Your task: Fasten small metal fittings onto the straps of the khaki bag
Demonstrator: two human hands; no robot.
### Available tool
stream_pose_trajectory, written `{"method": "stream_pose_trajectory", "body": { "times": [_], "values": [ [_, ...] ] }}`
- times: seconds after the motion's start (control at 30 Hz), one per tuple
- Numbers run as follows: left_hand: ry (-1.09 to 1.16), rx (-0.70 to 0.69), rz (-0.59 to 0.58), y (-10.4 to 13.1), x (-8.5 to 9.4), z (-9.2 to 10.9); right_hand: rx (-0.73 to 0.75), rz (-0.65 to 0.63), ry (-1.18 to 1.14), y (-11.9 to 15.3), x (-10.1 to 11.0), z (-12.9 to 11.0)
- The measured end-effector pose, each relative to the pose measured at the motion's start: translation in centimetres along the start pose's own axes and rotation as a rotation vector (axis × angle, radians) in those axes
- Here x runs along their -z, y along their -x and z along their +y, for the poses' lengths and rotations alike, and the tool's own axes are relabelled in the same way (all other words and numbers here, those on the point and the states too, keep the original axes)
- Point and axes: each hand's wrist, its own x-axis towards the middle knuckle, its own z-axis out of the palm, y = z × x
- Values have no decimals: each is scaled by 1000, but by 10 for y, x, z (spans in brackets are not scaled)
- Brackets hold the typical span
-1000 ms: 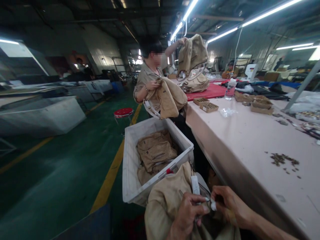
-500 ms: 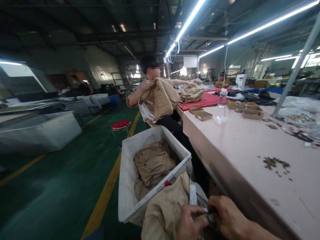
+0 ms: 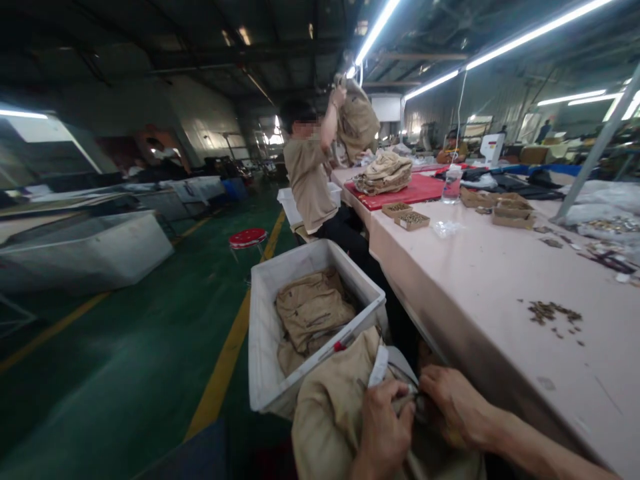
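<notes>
A khaki cloth bag [image 3: 327, 413] lies bunched up close to me, just in front of the white bin. My left hand [image 3: 385, 427] is closed on its edge, thumb and fingers pinched together. Right beside it, my right hand [image 3: 455, 403] also pinches the bag, at a dark strip that looks like a zipper edge. A small dark piece shows between the two sets of fingertips, too small to make out. The white label [image 3: 379, 367] sticks up from the bag above my left hand.
The white bin [image 3: 265, 333] holds folded khaki bags [image 3: 315, 307]. To the right, a pink-covered table [image 3: 475, 287] bears loose small metal parts [image 3: 553, 313] and cardboard boxes [image 3: 413, 221]. A co-worker [image 3: 307, 177] sits beyond, lifting another bag [image 3: 357, 123]. A red stool [image 3: 247, 238] stands left.
The co-worker has turned toward the table and raised a bag from lap height to head height. My hands stay together on my bag, now slightly higher in view, and the label leans more.
</notes>
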Motion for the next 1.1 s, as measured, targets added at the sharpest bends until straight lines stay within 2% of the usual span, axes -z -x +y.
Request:
{"method": "stream_pose_trajectory", "body": {
  "times": [0.07, 0.13, 0.3, 0.37, 0.43, 0.6, 0.73, 0.87, 1.03, 1.1],
  "values": [
    [20, -94, 45, -1, -1, 10, -23, 54, -53, 6, 6, 0],
    [39, -192, 75, -1, -4, 13, -77, 34, -221, 8, 17, 5],
    [-36, -382, 147, 4, -10, 11, -237, -235, -906, 7, 31, 19],
    [-86, -418, 144, 3, -10, 11, -315, -202, -1178, 8, 29, 20],
    [-113, -430, 125, 1, -10, 13, -380, -109, -1329, 8, 25, 20],
    [-207, -392, 105, -6, -11, 13, -405, 28, -1370, 8, 23, 13],
    [-259, -389, 238, -9, -14, 9, -419, 78, -1375, 3, 29, 0],
    [-117, -379, 341, -12, -13, 15, -419, 109, -1379, -4, 32, -9],
    [42, -185, 239, -17, -1, 35, -346, 81, -1424, -6, 39, -10],
    [35, -159, 210, -21, 6, 42, -312, 78, -1412, -6, 44, -12]
  ]
}}
